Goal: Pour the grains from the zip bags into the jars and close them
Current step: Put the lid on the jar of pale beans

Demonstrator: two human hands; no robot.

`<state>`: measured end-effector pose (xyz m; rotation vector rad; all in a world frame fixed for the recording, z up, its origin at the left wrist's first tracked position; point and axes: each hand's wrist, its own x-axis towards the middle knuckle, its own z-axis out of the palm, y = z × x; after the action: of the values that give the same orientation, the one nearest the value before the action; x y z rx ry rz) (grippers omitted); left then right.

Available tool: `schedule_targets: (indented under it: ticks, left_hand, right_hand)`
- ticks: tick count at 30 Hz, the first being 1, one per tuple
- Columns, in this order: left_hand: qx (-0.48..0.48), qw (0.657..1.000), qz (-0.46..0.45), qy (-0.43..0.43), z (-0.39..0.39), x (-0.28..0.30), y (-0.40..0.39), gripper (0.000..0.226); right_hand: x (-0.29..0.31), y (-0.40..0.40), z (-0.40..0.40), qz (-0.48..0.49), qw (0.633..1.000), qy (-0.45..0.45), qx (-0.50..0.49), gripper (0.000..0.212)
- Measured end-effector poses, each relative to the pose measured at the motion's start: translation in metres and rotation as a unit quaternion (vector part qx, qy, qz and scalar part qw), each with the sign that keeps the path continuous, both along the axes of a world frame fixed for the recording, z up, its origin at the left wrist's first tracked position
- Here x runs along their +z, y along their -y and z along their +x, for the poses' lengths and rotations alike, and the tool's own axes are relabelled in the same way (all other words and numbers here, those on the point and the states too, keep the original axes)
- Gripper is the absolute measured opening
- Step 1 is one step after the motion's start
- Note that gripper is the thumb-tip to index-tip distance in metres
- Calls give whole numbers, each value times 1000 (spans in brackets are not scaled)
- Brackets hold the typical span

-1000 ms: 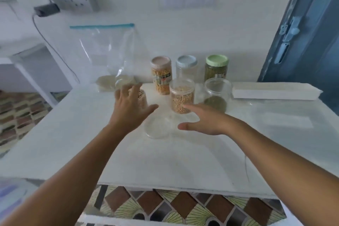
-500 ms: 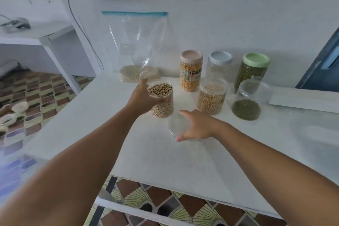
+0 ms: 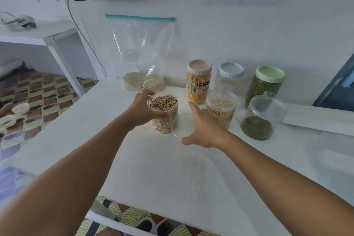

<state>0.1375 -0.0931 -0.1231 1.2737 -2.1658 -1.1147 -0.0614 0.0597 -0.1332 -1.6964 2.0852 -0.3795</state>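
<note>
Now left hand [image 3: 142, 110] gripping open bean jar [image 3: 164, 114] on white surface [image 3: 153, 174]; right hand [image 3: 203, 129] holding clear lid [image 3: 181, 126] just right of it.

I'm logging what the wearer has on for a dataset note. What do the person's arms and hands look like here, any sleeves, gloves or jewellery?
Both forearms are bare up to the frame edge, with no sleeves in view. The left hand and right hand wear no gloves, and no rings, watch or bracelets show.
</note>
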Motion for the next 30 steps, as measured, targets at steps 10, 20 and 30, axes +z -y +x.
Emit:
schedule_targets:
  ticks: [10, 20, 30]
  left_hand:
    - [-108, 992, 60, -33, 4, -10, 17, 114]
    - [-195, 975, 98, -27, 3, -8, 20, 109]
    - [-202, 966, 145, -63, 8, -11, 28, 109]
  right_hand:
    - [35, 29, 7, -159, 975, 142, -56, 132]
    - [46, 61, 33, -103, 988, 116, 0, 120]
    - [62, 70, 29, -22, 996, 63, 66, 122]
